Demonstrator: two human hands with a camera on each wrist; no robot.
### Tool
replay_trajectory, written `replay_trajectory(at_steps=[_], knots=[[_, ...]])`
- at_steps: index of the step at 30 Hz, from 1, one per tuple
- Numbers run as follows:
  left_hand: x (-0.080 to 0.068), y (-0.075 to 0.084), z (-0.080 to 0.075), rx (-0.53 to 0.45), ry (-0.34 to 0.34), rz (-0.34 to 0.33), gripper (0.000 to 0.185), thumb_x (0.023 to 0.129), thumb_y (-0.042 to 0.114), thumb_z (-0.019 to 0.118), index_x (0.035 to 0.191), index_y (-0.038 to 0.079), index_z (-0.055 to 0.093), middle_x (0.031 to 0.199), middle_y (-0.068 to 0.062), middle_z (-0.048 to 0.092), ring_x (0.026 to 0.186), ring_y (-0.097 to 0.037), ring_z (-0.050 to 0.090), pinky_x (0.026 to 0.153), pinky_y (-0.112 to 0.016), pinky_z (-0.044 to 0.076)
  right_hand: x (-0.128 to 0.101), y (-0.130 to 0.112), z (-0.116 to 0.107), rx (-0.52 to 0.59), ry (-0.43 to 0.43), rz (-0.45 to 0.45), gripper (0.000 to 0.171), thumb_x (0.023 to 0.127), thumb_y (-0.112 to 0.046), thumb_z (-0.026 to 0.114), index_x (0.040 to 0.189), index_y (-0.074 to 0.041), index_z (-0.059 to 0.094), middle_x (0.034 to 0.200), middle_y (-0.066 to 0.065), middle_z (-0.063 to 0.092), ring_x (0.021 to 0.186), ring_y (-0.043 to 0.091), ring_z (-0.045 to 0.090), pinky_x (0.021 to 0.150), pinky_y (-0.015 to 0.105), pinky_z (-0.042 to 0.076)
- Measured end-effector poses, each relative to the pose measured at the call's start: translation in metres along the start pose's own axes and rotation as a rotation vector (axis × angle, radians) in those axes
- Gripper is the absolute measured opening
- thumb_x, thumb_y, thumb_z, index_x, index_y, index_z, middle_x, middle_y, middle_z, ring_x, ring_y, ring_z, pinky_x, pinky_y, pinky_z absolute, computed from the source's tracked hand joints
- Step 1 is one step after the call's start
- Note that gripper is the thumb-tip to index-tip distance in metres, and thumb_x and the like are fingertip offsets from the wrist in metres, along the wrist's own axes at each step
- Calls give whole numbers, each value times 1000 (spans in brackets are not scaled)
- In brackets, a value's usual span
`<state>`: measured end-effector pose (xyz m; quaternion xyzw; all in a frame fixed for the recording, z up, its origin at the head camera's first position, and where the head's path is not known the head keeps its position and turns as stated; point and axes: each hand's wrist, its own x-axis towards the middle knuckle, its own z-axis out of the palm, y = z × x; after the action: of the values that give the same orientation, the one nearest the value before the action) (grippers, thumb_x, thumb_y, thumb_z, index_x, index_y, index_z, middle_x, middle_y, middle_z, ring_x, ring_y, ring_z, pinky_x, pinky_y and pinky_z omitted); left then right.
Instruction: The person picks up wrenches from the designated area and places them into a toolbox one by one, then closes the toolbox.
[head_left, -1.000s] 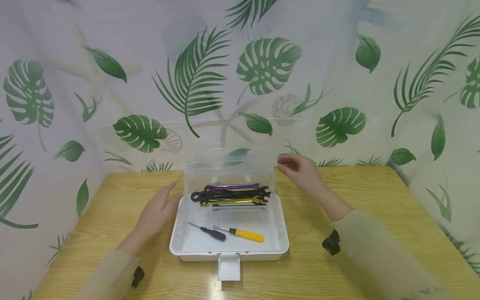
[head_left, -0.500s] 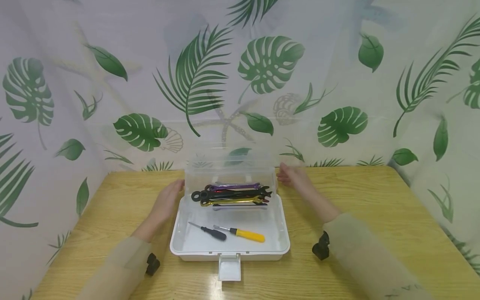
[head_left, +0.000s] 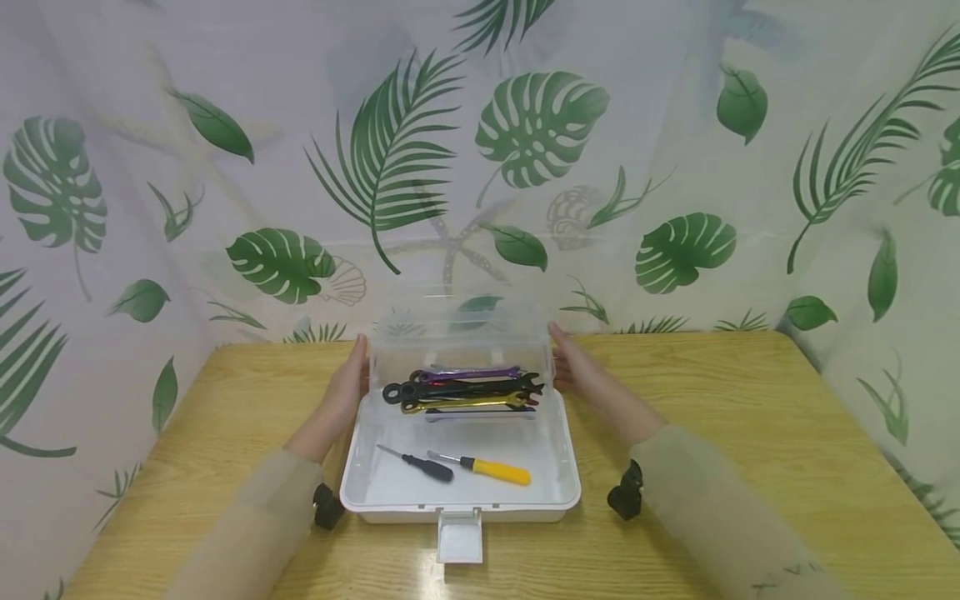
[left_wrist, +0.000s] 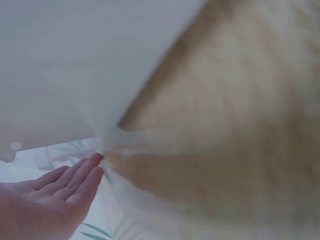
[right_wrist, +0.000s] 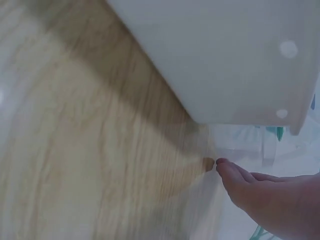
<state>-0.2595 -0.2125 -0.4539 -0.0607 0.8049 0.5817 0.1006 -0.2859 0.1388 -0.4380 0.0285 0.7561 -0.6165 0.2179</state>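
On the wooden table (head_left: 720,433) in front of you stands a white toolbox (head_left: 459,487) with its clear lid (head_left: 457,333) raised upright at the back, and your left hand (head_left: 347,392) and right hand (head_left: 576,371) lie flat against the lid's two sides, fingers straight and gripping nothing. Inside the box, a stack of wrenches (head_left: 463,390) sits at the back, and a black screwdriver (head_left: 420,463) lies just beside a yellow-handled screwdriver (head_left: 486,469) near the front, behind the hanging latch (head_left: 459,535).
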Motion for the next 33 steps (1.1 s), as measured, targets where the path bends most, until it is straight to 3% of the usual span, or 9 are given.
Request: replay_trajectory(at_steps=[6,13,22,33], knots=[[3,10,1,-58,10,-72,90,108,68,16,165,0,31,167,-30,35,154,-47,38,133,-55,28,2,-2,3,23,-25,-6,96,110,-62,23,164,15,5,171,39,12,161,51,19,136,52,20],[5,14,1,-55,10,-113,89,108,68,24,168,4,25,171,-28,29,157,-45,36,134,-53,27,3,-1,5,34,-33,-15,94,110,-61,23,165,12,2,174,35,8,164,48,13,137,52,15],[9,15,-5,-21,-35,-124,89,109,65,27,169,0,18,171,-31,26,159,-46,32,134,-51,27,5,-1,8,91,-30,-55,87,112,-55,28,169,2,-2,175,32,5,165,46,11,138,50,14],[5,18,-2,-54,-4,-141,85,110,57,35,166,-6,23,167,-34,32,155,-46,38,133,-50,31,7,0,11,170,-5,-54,82,113,-48,32,169,2,-1,177,27,1,166,42,6,138,48,10]])
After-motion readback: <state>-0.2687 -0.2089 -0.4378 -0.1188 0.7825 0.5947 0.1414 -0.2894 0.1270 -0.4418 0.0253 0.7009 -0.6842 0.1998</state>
